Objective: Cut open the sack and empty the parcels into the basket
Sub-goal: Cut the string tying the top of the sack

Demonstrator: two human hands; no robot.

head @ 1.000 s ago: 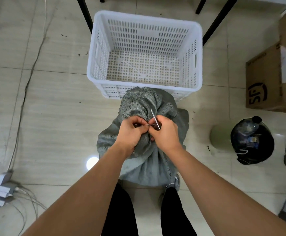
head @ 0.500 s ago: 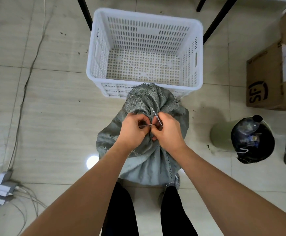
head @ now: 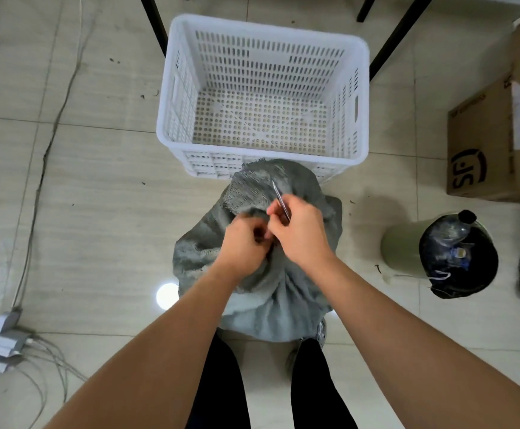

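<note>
While the left hand (head: 242, 243) bunches the sack (head: 271, 274) neck, the right hand (head: 299, 230) just beside it pinches a blade (head: 280, 201), below the basket (head: 262, 162).

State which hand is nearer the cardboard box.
Right. The right hand, holding a thin metal tool over the sack, lies on the side of the cardboard box; the left hand grips the sack's neck just beyond it, farther away.

A grey woven sack (head: 262, 267) stands on the tiled floor just near of an empty white perforated plastic basket (head: 263, 97). The left hand (head: 244, 246) grips its gathered neck, while the right hand (head: 300, 232) pinches a thin metal blade (head: 280, 199) above it.
</note>
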